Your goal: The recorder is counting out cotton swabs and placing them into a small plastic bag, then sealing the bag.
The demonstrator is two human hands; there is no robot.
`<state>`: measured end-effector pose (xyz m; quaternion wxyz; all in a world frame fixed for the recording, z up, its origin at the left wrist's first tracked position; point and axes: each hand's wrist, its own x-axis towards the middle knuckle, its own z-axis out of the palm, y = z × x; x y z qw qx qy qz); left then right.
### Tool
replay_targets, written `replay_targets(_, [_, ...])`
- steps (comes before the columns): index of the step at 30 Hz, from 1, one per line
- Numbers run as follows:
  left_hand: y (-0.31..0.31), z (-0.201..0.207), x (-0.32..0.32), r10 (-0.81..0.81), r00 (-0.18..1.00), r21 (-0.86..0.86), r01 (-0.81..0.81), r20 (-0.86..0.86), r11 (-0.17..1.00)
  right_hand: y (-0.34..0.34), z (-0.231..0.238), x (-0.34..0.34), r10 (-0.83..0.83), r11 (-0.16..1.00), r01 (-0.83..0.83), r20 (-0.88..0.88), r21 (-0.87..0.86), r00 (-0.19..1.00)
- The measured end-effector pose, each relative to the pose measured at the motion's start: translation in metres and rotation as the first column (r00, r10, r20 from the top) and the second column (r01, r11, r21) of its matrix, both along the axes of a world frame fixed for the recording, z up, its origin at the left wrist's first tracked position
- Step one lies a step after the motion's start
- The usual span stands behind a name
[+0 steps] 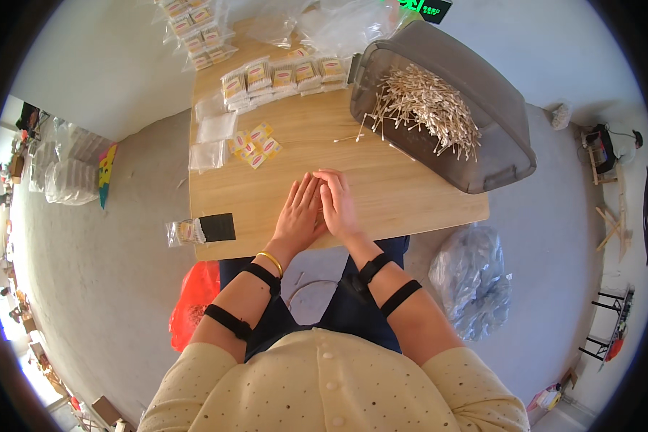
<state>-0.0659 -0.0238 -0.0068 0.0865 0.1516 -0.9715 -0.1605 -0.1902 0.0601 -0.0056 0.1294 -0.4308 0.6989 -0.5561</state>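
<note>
My left hand (299,214) and my right hand (338,206) meet over the near edge of the wooden table (389,191). The left one lies flat with its fingers stretched out, pointing away from me. Beside it the right hand rests on its edge, thumb against the left fingers and fingertips slightly bent. Nothing shows in either hand, though the space between the palms is hidden. Ahead and to the left lie several yellow-and-white printed cards (255,146). Beyond my right hand, a tilted grey plastic bin (498,122) holds a heap of cotton swabs (428,104).
Small clear bags (216,128) lie in stacks at the table's left side. Packed swab bags (283,75) form a row at the back. A black strip with a swab pack (191,232) overhangs the left edge. Red (194,302) and clear plastic bags (471,277) sit below.
</note>
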Motion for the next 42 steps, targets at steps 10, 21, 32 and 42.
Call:
replay_targets(10, [-0.024, 0.019, 0.016, 0.021, 0.996, 0.167, -0.007, -0.083, 0.986, 0.039, 0.000, -0.018, -0.111, 0.993, 0.112, -0.019, 0.027, 0.994])
replay_targets(21, [0.014, 0.003, 0.001, 0.052, 0.990, -0.111, -0.037, 0.130, 0.993, 0.035, 0.000, -0.007, -0.154, 0.988, 0.154, -0.041, -0.003, 0.987])
replay_targets(32, [0.020, 0.006, 0.001, 0.099, 0.979, -0.123, -0.078, 0.177, 0.989, 0.036, 0.001, -0.005, -0.164, 0.987, 0.164, -0.029, 0.001, 0.986])
replay_targets(42, [0.022, 0.011, -0.007, 0.151, 0.960, -0.234, -0.095, 0.236, 0.968, 0.035, 0.001, -0.003, -0.172, 0.985, 0.172, -0.014, 0.004, 0.985])
